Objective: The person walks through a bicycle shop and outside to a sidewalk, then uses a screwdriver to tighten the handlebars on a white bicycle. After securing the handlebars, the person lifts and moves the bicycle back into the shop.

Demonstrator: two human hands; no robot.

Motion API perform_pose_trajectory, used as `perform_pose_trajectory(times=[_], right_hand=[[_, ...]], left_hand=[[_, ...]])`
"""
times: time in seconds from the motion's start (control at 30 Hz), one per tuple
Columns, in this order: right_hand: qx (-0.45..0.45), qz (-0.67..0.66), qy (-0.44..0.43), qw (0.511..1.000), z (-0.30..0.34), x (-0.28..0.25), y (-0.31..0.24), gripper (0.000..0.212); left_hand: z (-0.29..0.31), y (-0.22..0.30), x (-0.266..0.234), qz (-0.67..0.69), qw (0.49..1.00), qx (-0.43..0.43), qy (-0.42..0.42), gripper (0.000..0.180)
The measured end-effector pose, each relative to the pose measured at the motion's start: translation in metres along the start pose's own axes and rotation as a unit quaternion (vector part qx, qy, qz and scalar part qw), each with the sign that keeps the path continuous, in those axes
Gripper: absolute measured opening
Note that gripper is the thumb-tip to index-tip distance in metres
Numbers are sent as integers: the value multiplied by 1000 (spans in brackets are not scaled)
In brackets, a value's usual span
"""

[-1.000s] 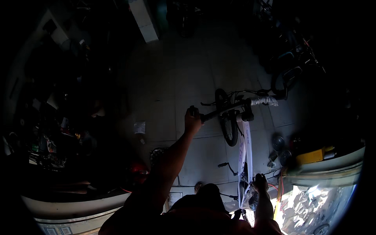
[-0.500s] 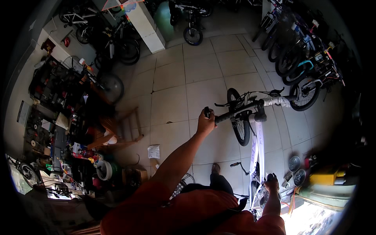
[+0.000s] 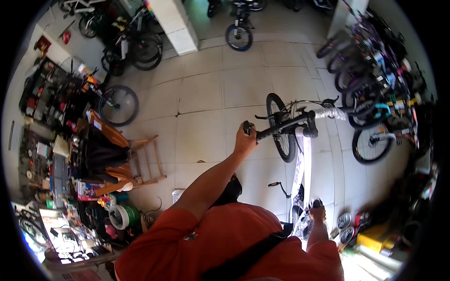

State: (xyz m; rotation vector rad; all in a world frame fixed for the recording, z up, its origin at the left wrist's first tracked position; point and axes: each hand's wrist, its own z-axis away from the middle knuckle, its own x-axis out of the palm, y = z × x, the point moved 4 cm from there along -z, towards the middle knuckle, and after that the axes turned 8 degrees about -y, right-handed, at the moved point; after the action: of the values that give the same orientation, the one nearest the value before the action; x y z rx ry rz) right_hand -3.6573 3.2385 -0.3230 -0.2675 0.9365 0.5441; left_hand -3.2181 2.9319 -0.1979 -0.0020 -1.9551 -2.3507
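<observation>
A white bicycle with purple lettering on its frame (image 3: 300, 161) stands to my right, front wheel (image 3: 280, 126) pointing away from me. My left hand (image 3: 245, 137) is closed round the left grip of its black handlebar (image 3: 281, 127). Clear wrapping (image 3: 330, 113) covers the bar's right part. My right hand (image 3: 318, 214) is closed on a small black part (image 3: 317, 203) at the seat end of the frame; its exact kind is hidden by the fingers. A pedal (image 3: 273, 184) sticks out on the near left side. The rear wheel is partly hidden by the frame and my right arm.
Rows of parked bicycles (image 3: 370, 93) line the right side. A pillar (image 3: 180, 40) and another bicycle (image 3: 239, 36) stand ahead. On the left are a wooden chair (image 3: 149, 159), a cluttered workbench (image 3: 58, 164) and a white-and-green bucket (image 3: 123, 217). Metal bowls (image 3: 345, 227) lie at the lower right.
My view has tilted and shifted, so the surroundings sit differently in the picture. Both hands keep their hold on the bicycle, which stays in nearly the same place relative to me.
</observation>
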Motion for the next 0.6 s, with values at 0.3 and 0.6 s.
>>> perform_pose_trajectory(times=[0.3,0.6], right_hand=[[23,-7,-22,999,-18,-11,-232,67],[-23,-11,4,1000,-76,-79,-478,42]], left_hand=[[-185,17,-97,5,999,-39,27,16],[-385,57,-158,4,1000,-8,27,18]])
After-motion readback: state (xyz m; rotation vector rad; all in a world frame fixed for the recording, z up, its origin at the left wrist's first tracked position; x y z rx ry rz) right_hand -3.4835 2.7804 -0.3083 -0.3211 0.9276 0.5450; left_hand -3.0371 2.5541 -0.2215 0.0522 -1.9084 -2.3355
